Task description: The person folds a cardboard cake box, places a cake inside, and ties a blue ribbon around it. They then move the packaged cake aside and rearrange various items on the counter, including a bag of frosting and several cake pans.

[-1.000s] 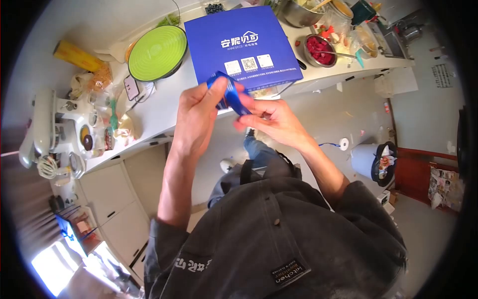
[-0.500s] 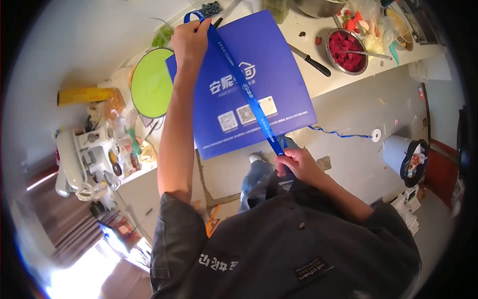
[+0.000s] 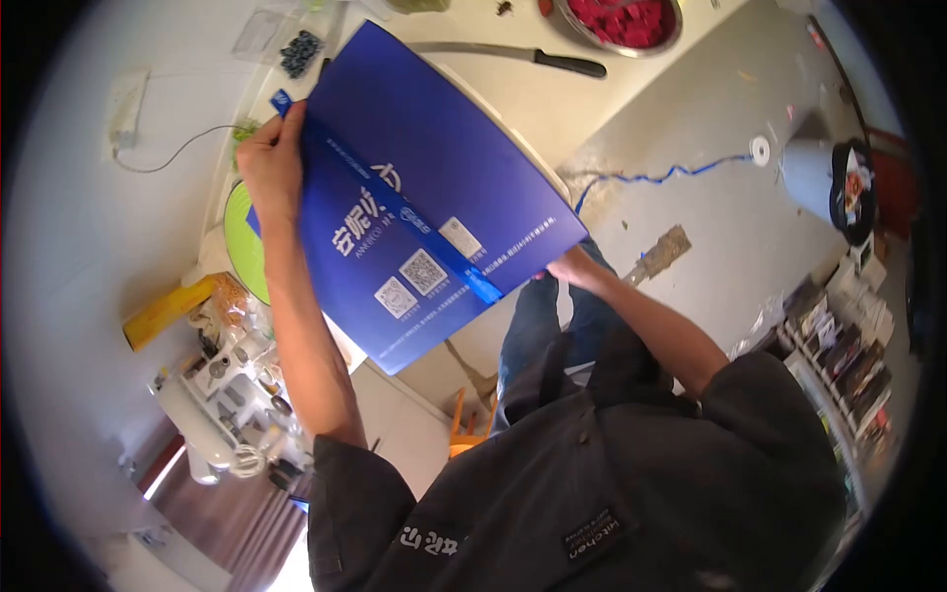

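Since 0.5 s ago the ribbon point(image 3: 414, 222) went from stretched in the air to lying flat, corner to corner, across the blue box point(image 3: 464, 148) at the worktop's point(image 3: 552, 104) near edge, so I'd guess it's seated. The left hand point(image 3: 268, 163) is clenched on the far end. The right hand point(image 3: 570, 266) sits at the near corner with its fingers hidden, so I can't tell its grip.

Matt blue cardboard box point(image 3: 434, 158); glossy blue satin ribbon point(image 3: 414, 222); smooth pale counter point(image 3: 523, 99); shiny steel bowl point(image 3: 621, 22).
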`<state>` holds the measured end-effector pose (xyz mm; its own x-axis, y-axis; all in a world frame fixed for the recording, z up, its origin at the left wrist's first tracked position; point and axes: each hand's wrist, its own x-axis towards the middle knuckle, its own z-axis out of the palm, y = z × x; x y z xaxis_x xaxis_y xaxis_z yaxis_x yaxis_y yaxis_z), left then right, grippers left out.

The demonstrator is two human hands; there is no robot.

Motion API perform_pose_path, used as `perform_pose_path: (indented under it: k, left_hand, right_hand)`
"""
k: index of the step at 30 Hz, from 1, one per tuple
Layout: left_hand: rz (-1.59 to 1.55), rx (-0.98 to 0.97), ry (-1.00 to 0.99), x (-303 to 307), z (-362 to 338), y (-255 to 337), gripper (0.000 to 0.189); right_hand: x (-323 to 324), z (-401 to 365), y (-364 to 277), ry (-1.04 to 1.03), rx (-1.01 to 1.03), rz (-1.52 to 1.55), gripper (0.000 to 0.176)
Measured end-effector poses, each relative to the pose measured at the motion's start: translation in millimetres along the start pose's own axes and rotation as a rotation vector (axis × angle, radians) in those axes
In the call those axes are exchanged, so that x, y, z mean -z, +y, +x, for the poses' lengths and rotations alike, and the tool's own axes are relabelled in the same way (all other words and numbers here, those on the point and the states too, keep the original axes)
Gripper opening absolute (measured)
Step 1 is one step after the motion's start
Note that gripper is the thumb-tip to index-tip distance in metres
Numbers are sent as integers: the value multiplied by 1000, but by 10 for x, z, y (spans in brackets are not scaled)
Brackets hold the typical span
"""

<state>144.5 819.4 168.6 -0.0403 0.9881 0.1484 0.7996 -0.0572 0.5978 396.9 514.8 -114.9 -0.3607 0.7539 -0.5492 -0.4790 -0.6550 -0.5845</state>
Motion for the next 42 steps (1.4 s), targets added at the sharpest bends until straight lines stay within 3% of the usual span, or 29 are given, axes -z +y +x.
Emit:
perform_pose_path:
  k: [1,2,4,5,9,13,14,17,22,25,29,31,34,37,42]
  left_hand:
    - [-18,8,4,-11,-1,-13,36]
    - [-38,17,9,-21,-4,-8,36]
    - [-76,42,12,-44,-13,7,36]
    - [-92,55,10,-48,-12,16,36]
    - [-165,103,-26,-43,51,-93,32]
    - [-278,97,-61,-38,7,-42,28]
    - [-301,93,-60,-52,11,-60,27]
    - [-351,92,-46,-78,32,-101,26]
    - [-422,83,-30,-103,10,-67,24]
    - [-352,73,-43,-73,49,-130,25]
    - [-316,81,-38,-65,33,-77,25]
    - [-333,47,-40,-93,35,-104,25]
    - [-285,72,-80,-112,28,-64,26]
    - [-226,5,-139,-42,-109,100,27]
    - [-284,-45,-297,-24,-359,388,24]
  right_hand:
    - [-75,3,-91,48,-12,81,4]
    - [-207,-86,-270,102,106,-186,5]
    - [-387,-178,-511,187,133,-387,8]
    - [-409,-147,-551,217,52,-314,10]
    - [-141,27,-124,49,12,76,17]
    - [-6,396,174,-67,-54,-77,24]
    - [-75,423,147,-88,-50,-51,33]
    - [-200,414,21,-124,-18,-18,37]
    - [-18,608,205,-223,10,-52,29]
    - [-71,504,-71,-219,6,-343,24]
    - [-207,424,16,-116,40,-55,34]
    - [-204,400,125,-138,86,159,26]
    - [-119,527,529,-85,32,238,23]
    - [-334,552,741,-53,76,21,22]
    - [-695,652,887,-58,300,-808,22]
